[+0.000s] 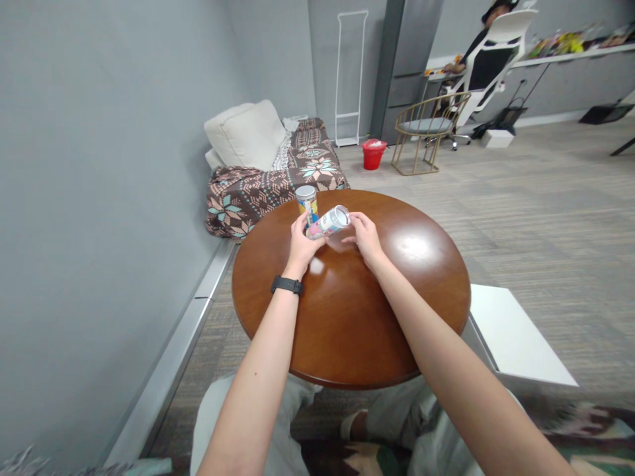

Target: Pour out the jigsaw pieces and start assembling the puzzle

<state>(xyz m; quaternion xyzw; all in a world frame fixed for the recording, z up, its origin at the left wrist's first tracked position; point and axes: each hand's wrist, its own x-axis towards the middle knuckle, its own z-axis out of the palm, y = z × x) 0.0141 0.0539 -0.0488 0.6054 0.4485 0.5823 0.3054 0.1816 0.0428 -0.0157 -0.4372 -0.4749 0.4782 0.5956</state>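
Observation:
My left hand (pixel 303 246) is closed around a tilted cylindrical canister (pixel 327 223) with a white, pink and pale blue label. Its silvery, see-through-looking end points up and to the right. Close by that rim is my right hand (pixel 366 239), fingers apart and curved; whether a fingertip touches the rim I cannot tell. Just behind the left hand a second canister (pixel 307 202) stands upright on the round brown table (pixel 357 330). It has a silver lid and a yellow and blue label, its lower part hidden by the hand and held canister.
A sofa with a patterned cover (pixel 312 165) stands beyond the table, next to the grey wall (pixel 124 198). Farther back are a red bin (pixel 373 154), a gold-framed chair (pixel 426 125) and a seated person (pixel 476 43). A white box-like piece (pixel 516 334) sits at the right.

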